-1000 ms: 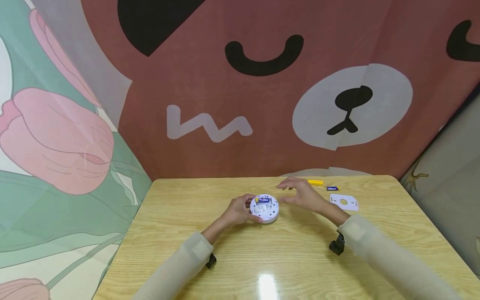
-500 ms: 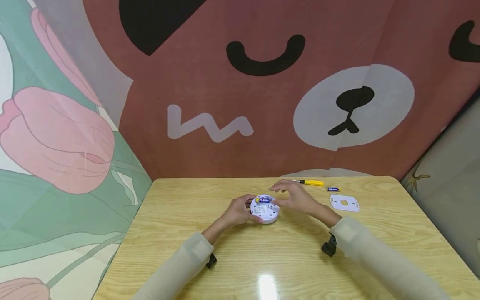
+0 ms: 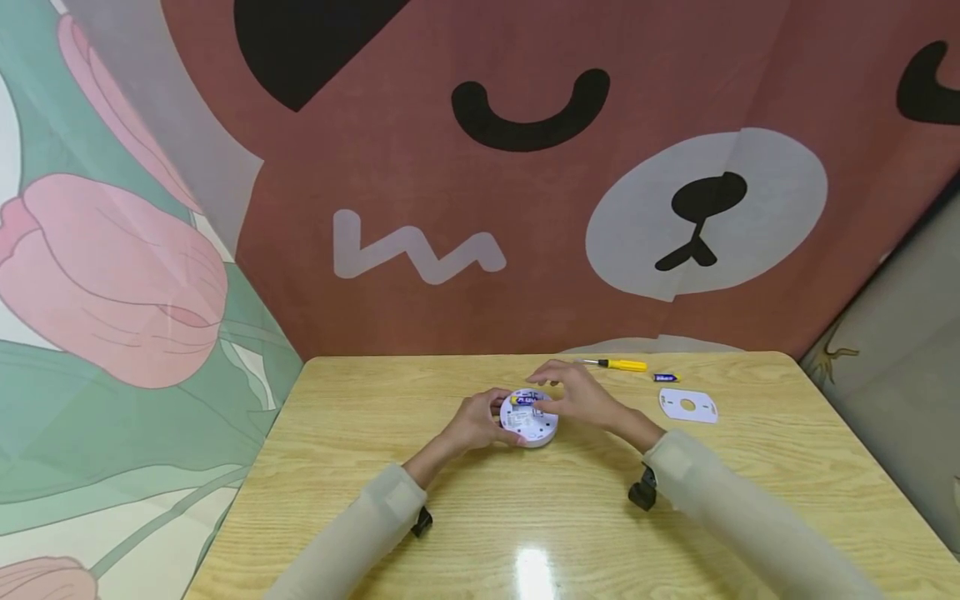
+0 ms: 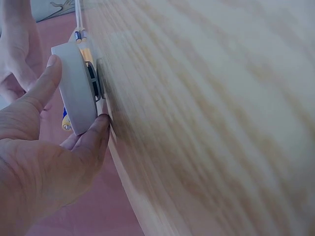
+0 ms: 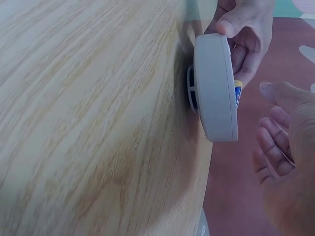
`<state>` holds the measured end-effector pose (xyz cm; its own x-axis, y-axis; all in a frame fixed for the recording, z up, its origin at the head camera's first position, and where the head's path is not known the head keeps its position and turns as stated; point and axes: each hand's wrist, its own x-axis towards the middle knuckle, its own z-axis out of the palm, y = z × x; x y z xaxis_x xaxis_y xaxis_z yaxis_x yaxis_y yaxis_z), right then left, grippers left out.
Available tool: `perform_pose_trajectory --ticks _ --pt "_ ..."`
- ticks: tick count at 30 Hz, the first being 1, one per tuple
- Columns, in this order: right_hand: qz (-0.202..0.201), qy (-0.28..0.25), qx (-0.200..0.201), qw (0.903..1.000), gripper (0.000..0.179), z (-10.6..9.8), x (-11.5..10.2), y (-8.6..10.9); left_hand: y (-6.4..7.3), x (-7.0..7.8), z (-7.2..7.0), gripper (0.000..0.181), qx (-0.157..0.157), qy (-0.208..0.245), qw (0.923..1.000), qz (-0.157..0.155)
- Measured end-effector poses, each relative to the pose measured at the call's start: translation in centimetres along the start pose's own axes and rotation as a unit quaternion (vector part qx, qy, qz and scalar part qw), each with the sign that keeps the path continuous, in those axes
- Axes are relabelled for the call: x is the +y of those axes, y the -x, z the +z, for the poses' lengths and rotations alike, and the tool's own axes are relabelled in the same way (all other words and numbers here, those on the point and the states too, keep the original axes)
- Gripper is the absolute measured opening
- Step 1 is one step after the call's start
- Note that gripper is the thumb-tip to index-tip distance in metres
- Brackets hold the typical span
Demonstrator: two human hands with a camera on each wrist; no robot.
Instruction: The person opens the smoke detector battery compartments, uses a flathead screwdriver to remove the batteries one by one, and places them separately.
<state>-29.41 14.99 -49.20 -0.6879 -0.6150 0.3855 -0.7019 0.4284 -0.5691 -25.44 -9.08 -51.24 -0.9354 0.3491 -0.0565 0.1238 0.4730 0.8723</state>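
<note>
A round white smoke detector (image 3: 534, 430) lies near the table's middle, its back face up. My left hand (image 3: 477, 420) grips it by the rim, the thumb on the near side and the fingers at the far left. One blue and yellow battery (image 3: 522, 400) lies at the bay in that back face; its end (image 5: 238, 89) stands proud in the right wrist view. Over the detector's right part hovers my right hand (image 3: 583, 397), thumb toward the battery. In the right wrist view a gap separates that thumb (image 5: 283, 94) from the battery, and the fingers are loosely bent, holding nothing.
Toward the back edge lies a yellow-handled screwdriver (image 3: 626, 365). A second battery (image 3: 665, 377) is to its right. In front of that battery sits a white mounting plate (image 3: 687, 405) with a central hole. A printed cloth (image 3: 420, 317) hangs behind the wooden table (image 3: 360, 392).
My right hand has come left, from beside the detector to above its right part, and more of the screwdriver shows. The left hand and detector have stayed in place.
</note>
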Motion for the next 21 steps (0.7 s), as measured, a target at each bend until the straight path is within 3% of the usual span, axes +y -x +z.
perform_pose_trajectory --ticks 11,21 --pt "0.037 -0.005 -0.019 0.9991 0.037 0.9 -0.3 -0.5 0.0 0.1 0.0 0.084 -0.001 -0.007 1.0000 -0.005" --pt "0.030 0.005 -0.008 0.9995 0.033 1.9 -0.4 -0.7 0.0 -0.1 0.0 0.081 0.001 0.000 1.0000 -0.002"
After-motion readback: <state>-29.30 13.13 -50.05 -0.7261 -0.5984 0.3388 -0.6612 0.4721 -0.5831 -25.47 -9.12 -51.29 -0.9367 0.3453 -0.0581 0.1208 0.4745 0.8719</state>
